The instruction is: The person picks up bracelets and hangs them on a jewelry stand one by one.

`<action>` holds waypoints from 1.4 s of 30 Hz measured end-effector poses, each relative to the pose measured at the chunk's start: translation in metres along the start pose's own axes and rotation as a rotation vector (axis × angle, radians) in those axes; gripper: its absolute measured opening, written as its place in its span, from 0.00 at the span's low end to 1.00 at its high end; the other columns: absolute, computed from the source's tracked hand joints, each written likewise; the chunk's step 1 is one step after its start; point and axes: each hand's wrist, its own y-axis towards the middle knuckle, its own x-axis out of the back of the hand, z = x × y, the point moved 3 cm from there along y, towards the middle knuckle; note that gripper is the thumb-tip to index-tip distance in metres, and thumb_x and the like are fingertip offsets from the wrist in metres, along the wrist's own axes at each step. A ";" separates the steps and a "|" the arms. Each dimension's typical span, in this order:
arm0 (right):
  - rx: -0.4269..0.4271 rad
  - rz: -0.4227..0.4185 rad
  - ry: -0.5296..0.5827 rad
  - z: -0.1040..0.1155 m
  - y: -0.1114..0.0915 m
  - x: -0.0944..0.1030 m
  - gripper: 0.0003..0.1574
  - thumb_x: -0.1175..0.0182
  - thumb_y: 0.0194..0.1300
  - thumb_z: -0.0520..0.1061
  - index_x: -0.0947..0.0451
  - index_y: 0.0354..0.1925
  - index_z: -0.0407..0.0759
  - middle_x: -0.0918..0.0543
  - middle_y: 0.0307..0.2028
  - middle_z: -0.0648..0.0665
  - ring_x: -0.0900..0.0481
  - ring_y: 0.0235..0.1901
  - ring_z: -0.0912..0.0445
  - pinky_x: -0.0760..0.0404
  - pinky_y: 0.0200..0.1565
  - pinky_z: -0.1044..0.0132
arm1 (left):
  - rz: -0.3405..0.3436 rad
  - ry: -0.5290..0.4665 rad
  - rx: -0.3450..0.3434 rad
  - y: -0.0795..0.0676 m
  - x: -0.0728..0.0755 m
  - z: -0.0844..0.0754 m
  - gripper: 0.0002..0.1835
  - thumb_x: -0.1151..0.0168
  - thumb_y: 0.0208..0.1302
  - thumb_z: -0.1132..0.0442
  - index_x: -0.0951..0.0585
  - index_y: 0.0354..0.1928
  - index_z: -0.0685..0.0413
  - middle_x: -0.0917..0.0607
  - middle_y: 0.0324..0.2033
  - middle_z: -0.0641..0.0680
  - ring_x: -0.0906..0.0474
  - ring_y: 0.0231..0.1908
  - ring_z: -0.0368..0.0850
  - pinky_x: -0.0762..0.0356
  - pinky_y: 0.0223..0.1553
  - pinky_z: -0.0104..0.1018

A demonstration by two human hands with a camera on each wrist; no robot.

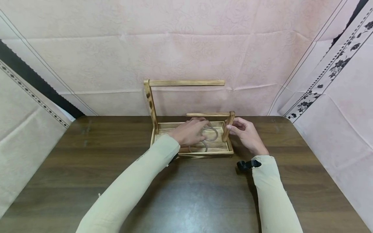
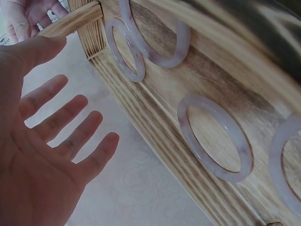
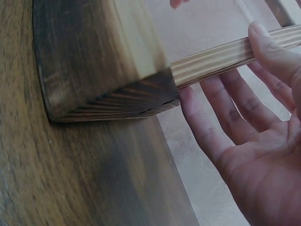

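A wooden stand (image 1: 204, 154) with a shallow tray base lies at the far side of the table. Several pale translucent bangles (image 2: 215, 139) rest flat in its tray. My left hand (image 1: 190, 132) reaches over the tray, its fingers spread and holding nothing in the left wrist view. Its thumb overlaps the low crossbar (image 2: 70, 21) there. With thumb and fingers on opposite sides, my right hand (image 1: 246, 133) grips the short upright post (image 3: 216, 66) at the stand's right end. This post carries the low crossbar.
A taller post (image 1: 151, 108) rises at the stand's left end, with a long crossbar (image 1: 186, 83) extending right from its top. Pale patterned cloth (image 1: 180, 58) hangs behind the brown wooden table (image 1: 186, 194). A black strap device (image 1: 247, 165) sits at the right wrist.
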 end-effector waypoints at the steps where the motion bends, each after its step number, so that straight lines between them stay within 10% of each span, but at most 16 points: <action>1: -0.001 0.001 0.000 0.000 0.000 0.000 0.23 0.37 0.73 0.46 0.25 0.57 0.30 0.18 0.53 0.30 0.15 0.46 0.63 0.15 0.55 0.58 | 0.006 0.001 0.004 0.000 0.000 -0.001 0.28 0.37 0.72 0.51 0.29 0.70 0.45 0.32 0.75 0.56 0.28 0.68 0.53 0.32 0.71 0.55; 9: -0.005 0.000 -0.004 0.000 0.000 0.000 0.23 0.37 0.73 0.46 0.25 0.57 0.31 0.18 0.54 0.30 0.16 0.45 0.63 0.15 0.55 0.57 | 0.025 0.016 0.008 0.007 -0.001 -0.004 0.29 0.35 0.71 0.52 0.29 0.71 0.44 0.28 0.73 0.53 0.21 0.58 0.48 0.30 0.70 0.51; 18: -0.003 0.003 0.002 0.001 0.000 0.000 0.24 0.37 0.73 0.46 0.24 0.58 0.31 0.19 0.55 0.28 0.16 0.45 0.64 0.14 0.54 0.61 | 0.082 0.004 0.032 0.015 -0.004 -0.010 0.31 0.35 0.70 0.55 0.31 0.73 0.44 0.34 0.76 0.53 0.38 0.76 0.52 0.39 0.76 0.50; 42: -0.001 0.008 0.016 0.002 -0.001 0.000 0.24 0.36 0.72 0.47 0.24 0.57 0.31 0.19 0.55 0.28 0.15 0.46 0.61 0.15 0.55 0.59 | 0.180 0.029 0.075 0.030 -0.009 -0.016 0.34 0.32 0.69 0.57 0.32 0.74 0.47 0.28 0.70 0.52 0.33 0.70 0.52 0.32 0.72 0.46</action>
